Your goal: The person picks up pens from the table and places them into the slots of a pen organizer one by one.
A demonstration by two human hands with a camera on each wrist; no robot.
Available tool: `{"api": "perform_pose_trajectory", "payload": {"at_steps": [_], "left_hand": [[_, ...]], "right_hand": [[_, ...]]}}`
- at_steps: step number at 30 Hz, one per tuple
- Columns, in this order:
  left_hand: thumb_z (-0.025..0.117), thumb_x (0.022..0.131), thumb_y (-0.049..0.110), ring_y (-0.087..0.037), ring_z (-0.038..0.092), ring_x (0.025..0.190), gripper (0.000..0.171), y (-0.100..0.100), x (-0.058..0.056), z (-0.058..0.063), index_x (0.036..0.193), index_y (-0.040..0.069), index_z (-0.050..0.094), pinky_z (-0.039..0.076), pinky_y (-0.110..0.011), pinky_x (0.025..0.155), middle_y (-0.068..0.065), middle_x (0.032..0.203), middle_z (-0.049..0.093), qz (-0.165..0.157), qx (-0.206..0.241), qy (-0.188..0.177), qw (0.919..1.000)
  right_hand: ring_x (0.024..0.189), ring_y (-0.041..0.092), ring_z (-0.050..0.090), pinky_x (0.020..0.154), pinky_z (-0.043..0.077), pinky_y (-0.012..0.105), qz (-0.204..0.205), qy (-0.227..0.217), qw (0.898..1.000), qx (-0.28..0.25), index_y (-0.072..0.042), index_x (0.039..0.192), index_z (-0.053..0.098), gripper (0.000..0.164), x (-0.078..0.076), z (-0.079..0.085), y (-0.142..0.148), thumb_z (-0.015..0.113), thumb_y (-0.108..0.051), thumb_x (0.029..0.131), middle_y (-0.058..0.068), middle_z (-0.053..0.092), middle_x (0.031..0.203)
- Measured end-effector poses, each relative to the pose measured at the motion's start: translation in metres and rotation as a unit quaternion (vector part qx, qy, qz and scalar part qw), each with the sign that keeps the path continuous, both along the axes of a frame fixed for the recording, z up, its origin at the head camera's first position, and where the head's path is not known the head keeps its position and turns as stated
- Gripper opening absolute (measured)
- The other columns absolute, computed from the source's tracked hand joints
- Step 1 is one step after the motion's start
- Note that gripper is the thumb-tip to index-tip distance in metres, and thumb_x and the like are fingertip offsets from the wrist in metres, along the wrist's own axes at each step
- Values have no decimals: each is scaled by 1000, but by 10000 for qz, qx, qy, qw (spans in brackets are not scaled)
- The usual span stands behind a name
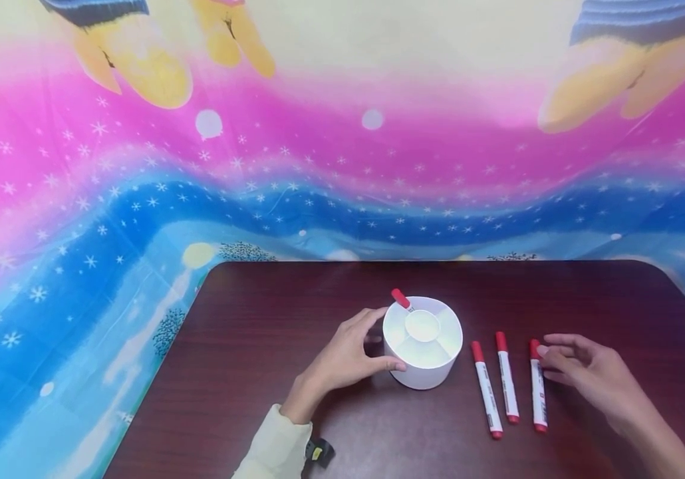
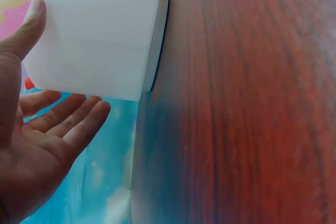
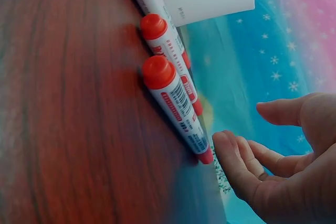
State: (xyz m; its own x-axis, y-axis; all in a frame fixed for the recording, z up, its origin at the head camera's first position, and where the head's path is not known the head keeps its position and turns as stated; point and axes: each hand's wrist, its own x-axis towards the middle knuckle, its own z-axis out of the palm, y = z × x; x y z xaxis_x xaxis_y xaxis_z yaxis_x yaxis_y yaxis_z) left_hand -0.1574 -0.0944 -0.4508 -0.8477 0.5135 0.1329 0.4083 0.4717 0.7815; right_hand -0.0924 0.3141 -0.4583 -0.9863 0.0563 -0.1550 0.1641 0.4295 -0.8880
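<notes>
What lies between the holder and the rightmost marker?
The left marker and the middle marker lie on the table between holder and rightmost marker, as the head view shows.

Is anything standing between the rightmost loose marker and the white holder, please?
Yes: the left loose marker and the middle loose marker lie on the table between the rightmost marker and the white holder. Nothing visible blocks the right grip from that marker.

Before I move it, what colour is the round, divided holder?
The round, divided holder is white; it shows best in the head view.
</notes>
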Motion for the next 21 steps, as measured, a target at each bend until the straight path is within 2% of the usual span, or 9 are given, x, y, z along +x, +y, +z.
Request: {"api": "perform_pose_trajectory", "payload": {"at_steps": [4, 9, 15, 21], "left_hand": [[96, 80, 45, -14, 67, 123, 97, 0, 0, -1, 161, 23, 48, 60, -25, 104, 3, 142, 64, 8, 1, -22, 10000], [96, 80, 44, -13, 67, 122, 97, 0, 0, 0, 162, 23, 48, 59, -24, 104, 4, 142, 64, 9, 24, -37, 10000], [96, 80, 44, -13, 67, 123, 97, 0, -1, -1, 162, 24, 48, 59, -25, 104, 4, 142, 64, 16, 15, -15, 10000], [95, 80, 45, -14, 67, 123, 98, 0, 0, -1, 162, 24, 47, 59, -25, 104, 4, 144, 63, 8, -25, 18, 10000]], "right_hand": [[92, -4, 72, 80, 67, 27, 20, -95, 9999, 105, 21, 148, 44, 60, 2, -2, 1, 66, -19, 109, -3, 75, 108], [91, -7, 69, 81, 67, 28, 23, -496, 9983, 318, 21, 151, 39, 63, 1, -3, 3, 65, -18, 109, 16, 74, 117], [87, -1, 72, 79, 67, 30, 58, -940, 9935, 644, 19, 153, 40, 69, 0, -5, 0, 69, -23, 107, 21, 73, 118], [87, 9, 76, 73, 68, 32, 78, -904, 9904, 1048, 20, 148, 45, 76, -1, -10, -5, 78, -28, 100, 23, 74, 115]]}}
